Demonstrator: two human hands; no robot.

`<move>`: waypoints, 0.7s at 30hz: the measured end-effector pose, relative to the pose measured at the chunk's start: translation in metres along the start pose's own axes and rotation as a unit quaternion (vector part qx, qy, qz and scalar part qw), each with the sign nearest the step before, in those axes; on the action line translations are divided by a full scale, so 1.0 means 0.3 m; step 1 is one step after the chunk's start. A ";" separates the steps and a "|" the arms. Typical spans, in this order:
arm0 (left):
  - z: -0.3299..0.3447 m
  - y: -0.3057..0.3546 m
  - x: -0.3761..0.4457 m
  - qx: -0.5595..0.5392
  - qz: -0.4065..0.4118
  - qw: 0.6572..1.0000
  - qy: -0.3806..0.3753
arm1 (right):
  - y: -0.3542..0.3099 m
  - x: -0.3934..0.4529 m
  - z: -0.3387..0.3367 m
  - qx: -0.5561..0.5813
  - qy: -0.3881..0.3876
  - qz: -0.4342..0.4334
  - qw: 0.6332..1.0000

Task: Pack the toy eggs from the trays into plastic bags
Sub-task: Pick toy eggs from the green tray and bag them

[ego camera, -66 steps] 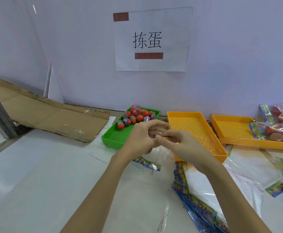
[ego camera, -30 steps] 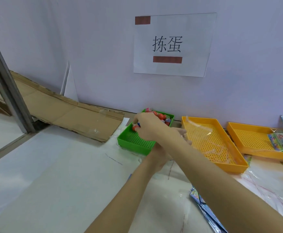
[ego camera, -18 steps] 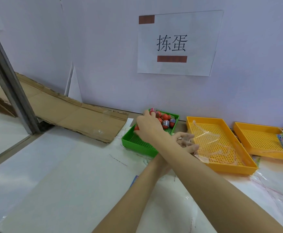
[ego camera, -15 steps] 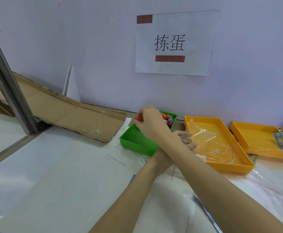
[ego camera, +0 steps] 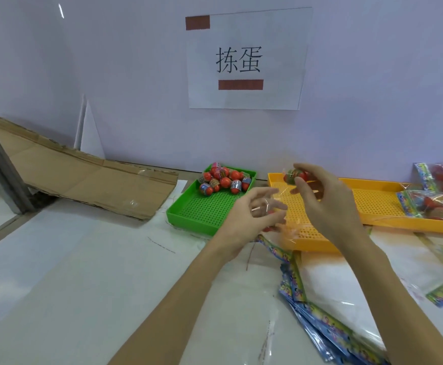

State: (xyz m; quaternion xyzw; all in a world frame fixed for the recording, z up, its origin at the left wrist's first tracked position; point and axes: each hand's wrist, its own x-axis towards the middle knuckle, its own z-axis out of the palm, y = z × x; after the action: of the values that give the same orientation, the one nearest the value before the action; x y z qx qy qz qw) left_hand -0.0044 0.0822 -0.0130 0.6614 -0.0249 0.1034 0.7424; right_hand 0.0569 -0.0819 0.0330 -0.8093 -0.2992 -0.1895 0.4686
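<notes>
Red-and-green, the toy egg (ego camera: pixel 295 176) sits pinched at the fingertips of your right hand (ego camera: pixel 325 204), lifted above the far left corner of the nearer orange tray (ego camera: pixel 312 241); the rest of that hand curls loosely, so only the fingertips have closed on the egg. Your left hand (ego camera: pixel 252 219) is partly open just to the left, fingers spread and bent around the thin film of a clear plastic bag (ego camera: pixel 280 206) (the film is blurred, so you cannot tell exactly how it is gripped or where its mouth lies). The bag hangs between your two hands, over the gap where the green tray (ego camera: pixel 204 214) meets the orange one. The remaining eggs (ego camera: pixel 223 179) lie heaped in the far end of the green tray, against the wall, with the near half of that tray bare. A second orange tray (ego camera: pixel 378 206) stands to the right, and filled bags (ego camera: pixel 441 196) rest across its right end. Near your right forearm, a stack of unused bags (ego camera: pixel 328 312) with colourful printed headers lies flat on the white table (ego camera: pixel 57 285). Flattened cardboard (ego camera: pixel 83 177) leans at the left, and a paper sign (ego camera: pixel 246 59) hangs on the wall above the trays.
</notes>
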 end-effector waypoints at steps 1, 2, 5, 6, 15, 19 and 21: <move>-0.002 0.002 0.000 0.000 0.003 1.000 -0.002 | 0.025 0.005 -0.009 0.007 -0.010 0.014 1.000; -0.006 0.002 0.001 0.001 0.005 1.000 -0.006 | 0.028 0.010 -0.019 0.001 -0.017 0.015 1.000; -0.008 0.013 0.000 0.010 0.011 1.000 -0.002 | 0.040 0.011 -0.034 0.026 -0.040 0.019 0.999; -0.006 0.013 -0.001 0.012 0.009 1.000 0.001 | 0.035 0.009 -0.041 0.021 -0.049 0.019 0.998; -0.003 0.030 -0.005 0.068 0.043 0.997 0.016 | 0.048 0.022 -0.086 0.037 -0.167 0.050 0.984; -0.006 0.028 -0.008 0.062 0.042 0.997 0.011 | 0.050 0.022 -0.086 0.036 -0.197 0.039 0.979; -0.008 0.033 -0.008 0.059 0.041 0.997 0.011 | 0.052 0.019 -0.083 0.035 -0.213 0.031 0.976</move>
State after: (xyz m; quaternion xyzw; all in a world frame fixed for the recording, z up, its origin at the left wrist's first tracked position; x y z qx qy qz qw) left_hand -0.0089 0.0853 -0.0041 0.7013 -0.0379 0.1426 0.6974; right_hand 0.0708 -0.1078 0.0383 -0.8234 -0.3732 0.0128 0.4273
